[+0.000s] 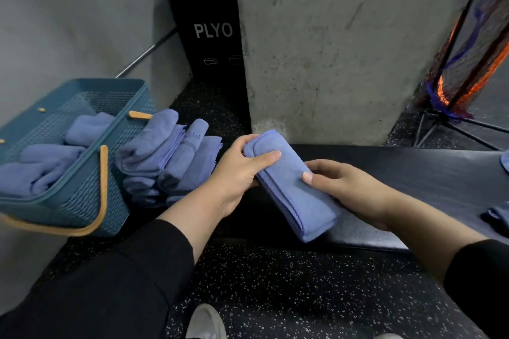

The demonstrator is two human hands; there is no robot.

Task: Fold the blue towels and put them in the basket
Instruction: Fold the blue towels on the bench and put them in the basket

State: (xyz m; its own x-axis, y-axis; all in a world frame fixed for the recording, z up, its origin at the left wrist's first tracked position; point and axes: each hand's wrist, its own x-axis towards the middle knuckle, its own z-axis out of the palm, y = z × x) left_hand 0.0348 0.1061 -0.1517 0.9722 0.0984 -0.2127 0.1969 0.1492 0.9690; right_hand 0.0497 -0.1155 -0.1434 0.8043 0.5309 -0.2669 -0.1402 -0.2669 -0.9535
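Holding a folded towel (292,187) in both hands over the counter's (413,173) left end, lying diagonal, near end toward the front edge. Left hand (242,170) has its grip clamped on the far end: thumb on top, fingers curled under. Right hand (349,190) grips the middle from the right, thumb pressed on the upper face, fingers hidden beneath. Likely reason for the two-point hold: keeps the layers from slipping open while the fold is tidied or carried.

Both forearms reach in from below, sleeves pushed back; left wrist bent slightly inward, right wrist nearly straight.

Basket (82,187) sits left of the counter, tilted, with several folded towels inside (46,165). Stack of folded towels (168,157) lies between basket and left hand, just beside the basket wall, probably staged for loading. More blue cloth (500,217) at the counter's right edge, seemingly unfolded.

Judgement: fold near complete; transfer to the basket is next.
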